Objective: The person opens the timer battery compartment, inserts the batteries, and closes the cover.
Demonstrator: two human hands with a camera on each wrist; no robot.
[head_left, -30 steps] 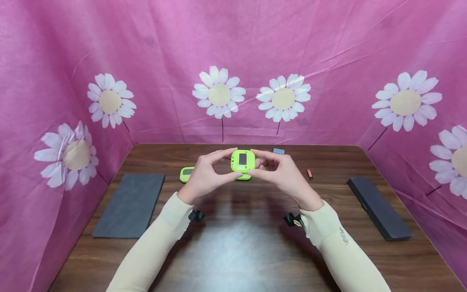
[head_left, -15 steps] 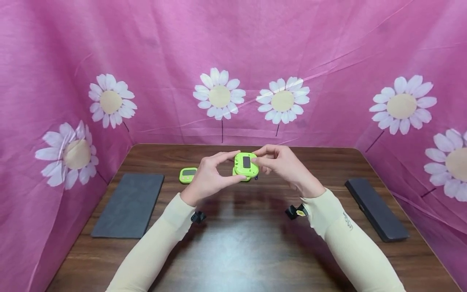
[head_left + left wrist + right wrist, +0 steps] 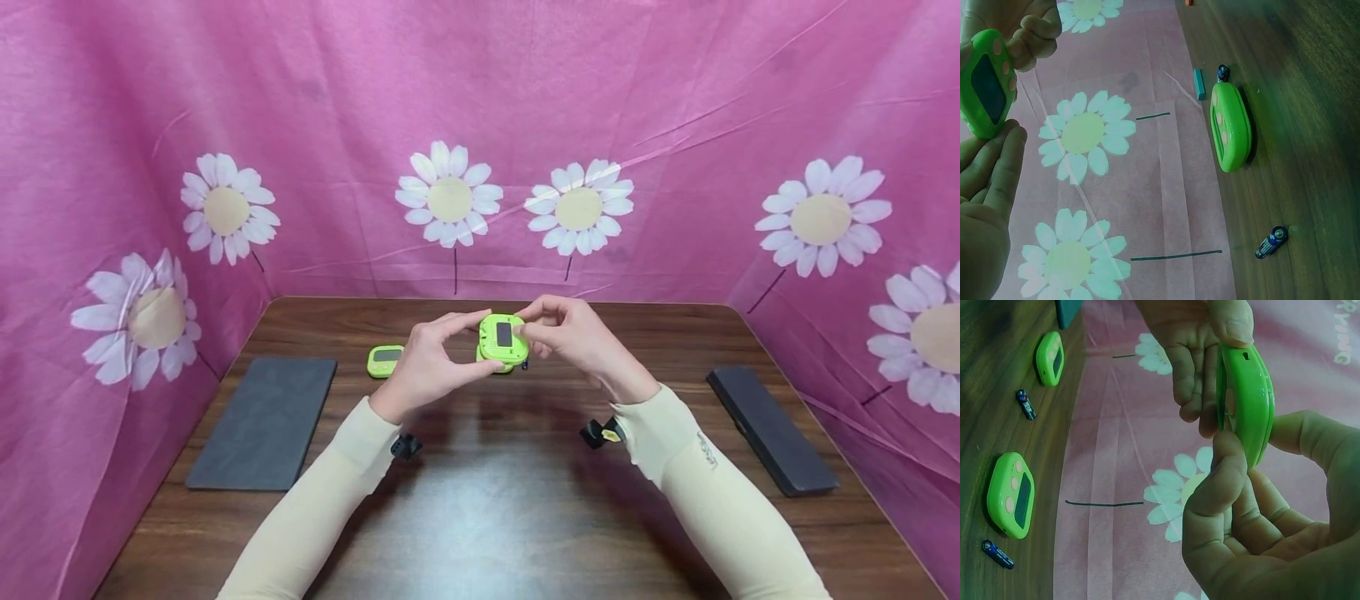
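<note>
A lime-green digital timer (image 3: 488, 337) is held up above the far middle of the table, its back with a dark rectangle towards me. My left hand (image 3: 427, 358) pinches its left side between thumb and fingers. My right hand (image 3: 581, 342) pinches the right edge, thumb on the back, index finger on the front. In the left wrist view, the held timer's screen (image 3: 988, 90) and round buttons show. A second green timer (image 3: 1011, 495) lies on the table below it, partly hidden in the head view. A third timer (image 3: 385, 360) lies left, partly behind my left hand.
Dark batteries (image 3: 1025, 405) lie beside the table timers, another battery (image 3: 998, 554) at the near one. A small blue block (image 3: 1199, 84) sits at the back. A grey mat (image 3: 262, 423) lies left, a long dark case (image 3: 771, 429) right. Pink cloth (image 3: 510, 83) encloses the table.
My right hand has shifted: its thumb moved from the timer's lower corner up onto its back. The timer tilted slightly. The blue block and a red battery have dropped from the head view behind my hand.
</note>
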